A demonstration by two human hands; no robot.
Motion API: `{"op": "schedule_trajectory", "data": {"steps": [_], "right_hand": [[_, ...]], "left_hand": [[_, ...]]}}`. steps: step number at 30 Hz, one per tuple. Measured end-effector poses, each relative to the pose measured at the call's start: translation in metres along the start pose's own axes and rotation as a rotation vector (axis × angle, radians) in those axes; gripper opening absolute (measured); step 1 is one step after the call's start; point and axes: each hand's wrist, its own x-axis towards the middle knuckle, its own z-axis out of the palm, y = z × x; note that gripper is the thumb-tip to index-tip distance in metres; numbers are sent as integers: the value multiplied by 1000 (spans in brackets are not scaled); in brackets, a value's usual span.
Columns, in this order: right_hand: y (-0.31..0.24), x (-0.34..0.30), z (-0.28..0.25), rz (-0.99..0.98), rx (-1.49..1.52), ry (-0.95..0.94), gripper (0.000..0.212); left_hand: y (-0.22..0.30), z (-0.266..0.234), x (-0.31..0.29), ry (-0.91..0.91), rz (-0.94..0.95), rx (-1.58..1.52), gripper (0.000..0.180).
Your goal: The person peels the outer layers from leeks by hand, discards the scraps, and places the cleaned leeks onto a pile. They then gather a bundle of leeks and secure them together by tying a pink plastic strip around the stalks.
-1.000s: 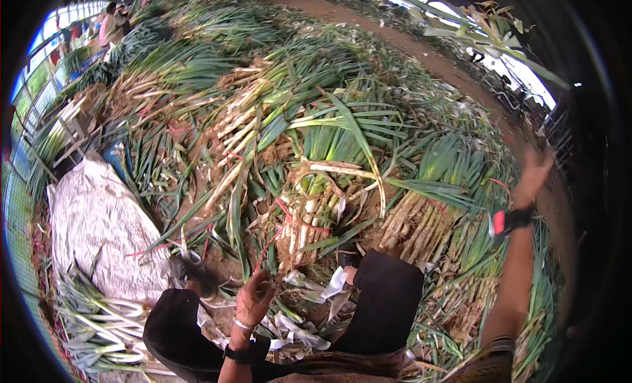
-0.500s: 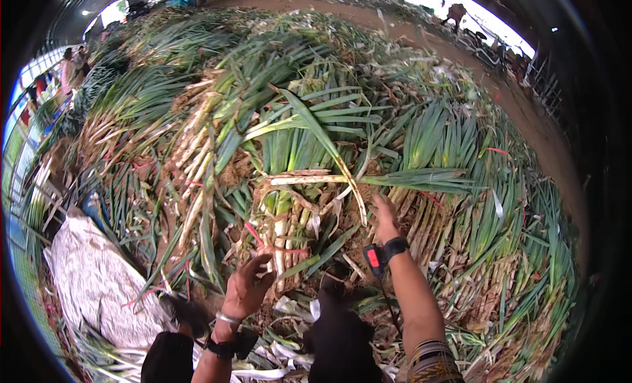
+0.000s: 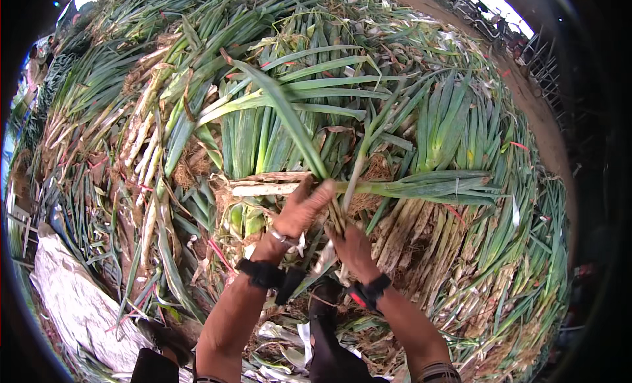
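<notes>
A long leek (image 3: 286, 116) with a dark green leaf slants down from the upper left to my hands. My left hand (image 3: 304, 210) closes around its stem at mid-length. Just below and to the right, my right hand (image 3: 354, 252) grips the lower stem; my fingers partly hide that end. Another leek (image 3: 408, 189) lies crosswise beneath my left hand, its green tops pointing right. Under both is a bunch of leeks (image 3: 247, 142) with green leaves on the far side and pale stems nearer me. A pale stem (image 3: 357, 169) rises beside my right hand.
Leeks in heaps surround me, with an upright-lying bunch (image 3: 441, 129) to the right and more pale-stemmed leeks (image 3: 148, 146) to the left. A whitish sack (image 3: 79, 297) lies at lower left. Bare brown ground (image 3: 526, 86) runs along the far right.
Both hands have come together on the slanting leek: the left moved up and right, the right moved down and left. Before, both hands were apart and empty. The view has tilted down.
</notes>
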Motion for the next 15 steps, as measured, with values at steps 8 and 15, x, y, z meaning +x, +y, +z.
{"op": "schedule_trajectory", "data": {"steps": [8,15], "right_hand": [[-6,-94,34,75,288,-682,56],[-32,-58,13,-34,680,-854,48]], "left_hand": [[32,-3,-95,127,51,-209,39],[98,32,-97,-153,299,363,57]]}}
